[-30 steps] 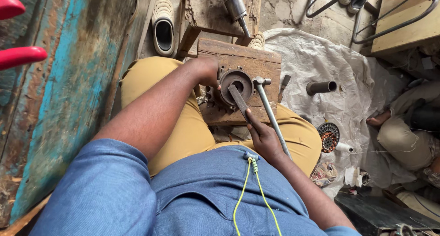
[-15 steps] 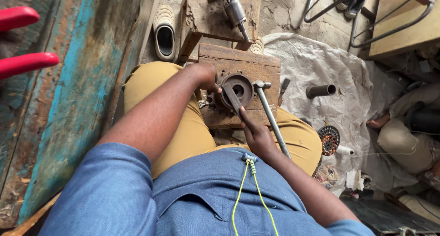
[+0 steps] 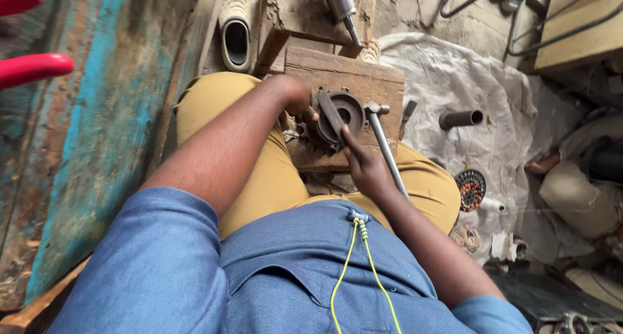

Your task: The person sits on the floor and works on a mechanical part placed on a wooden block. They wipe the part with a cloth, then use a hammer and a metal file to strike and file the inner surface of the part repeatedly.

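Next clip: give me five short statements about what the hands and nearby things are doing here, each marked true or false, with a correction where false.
1. The left hand rests on the round metal housing. True.
2. The right hand holds a flat metal bar against the housing. True.
3. The hammer is raised in the air. False: it lies on the wooden block beside the housing.
4. A short metal pipe lies on the pale sheet. True.
5. The housing sits on bare floor. False: it sits on the wooden block.

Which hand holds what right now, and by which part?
Left hand grips the rim of the round metal housing. Right hand holds the flat bar by its lower end.
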